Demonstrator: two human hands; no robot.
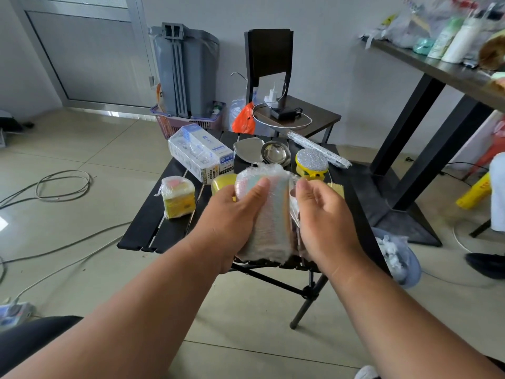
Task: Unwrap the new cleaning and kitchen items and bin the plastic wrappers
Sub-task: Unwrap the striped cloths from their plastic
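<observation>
Clear plastic wrap covers the cloth pack [266, 214], which both hands hold just above the near edge of the black table [153, 214]. The left hand [235, 214] grips the pack's left side, thumb laid across its top face and fingers hidden beneath. The right hand [322, 214] is at the pack's right edge, thumb up against the wrap and fingers loosely curled; whether they pinch the film I cannot tell.

Left of the left hand sits a wrapped sponge pack [178, 196]. Just beyond that hand a yellow sponge [222, 183] shows from behind the pack, and farther out lies a white box [198, 153]. Beyond both hands are a steel lid [246, 149] and a steel bowl [276, 153]. Past the right hand stands a yellow scrubber [311, 162] with a glittery top, and beyond it a long wrapped item [318, 149]. To the right of the right wrist, below the table, hangs a bag [396, 258] with crumpled plastic inside.
</observation>
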